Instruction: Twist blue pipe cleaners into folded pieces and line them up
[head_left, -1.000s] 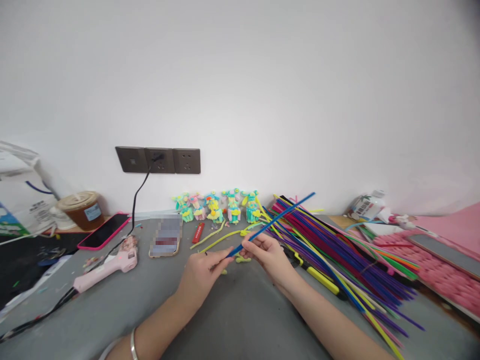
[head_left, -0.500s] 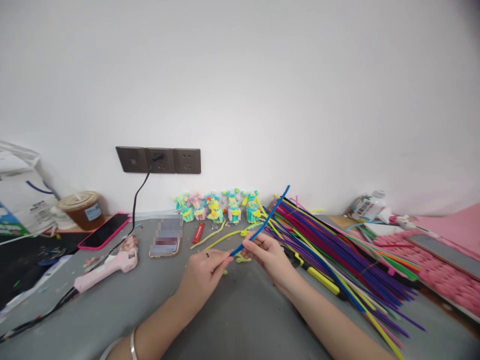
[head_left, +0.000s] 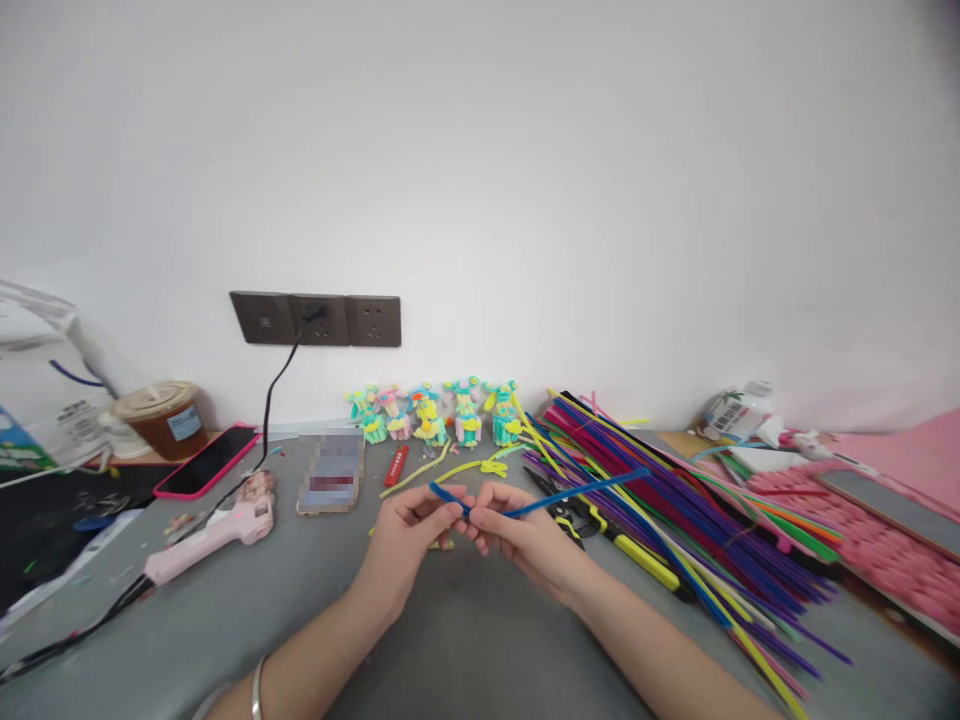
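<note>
A blue pipe cleaner (head_left: pixel 577 491) runs between both my hands above the grey table (head_left: pixel 480 620). My left hand (head_left: pixel 420 527) is closed, pinching it near its left end, which pokes up past the fingers. Right beside it, my right hand (head_left: pixel 517 525) pinches the same stem between thumb and fingers. The long free part slants up to the right, over a big pile of coloured pipe cleaners (head_left: pixel 660 500). Behind my hands lie bent yellow-green pipe cleaners (head_left: pixel 457 468). Yellow-and-black pliers (head_left: pixel 630 550) rest just right of my right hand.
Several small pastel figures (head_left: pixel 466 415) stand along the wall. To the left are a pink glue gun (head_left: pixel 210 540) with its cable, two phones (head_left: pixel 210 462), a red strip (head_left: pixel 397 466) and a lidded drink cup (head_left: pixel 165 420). Pink braided material (head_left: pixel 885 530) lies far right.
The blue pipe cleaner has swung from steeply upright to a lower slant toward the right. My hands have come together, and its left end now sticks up above my left hand.
</note>
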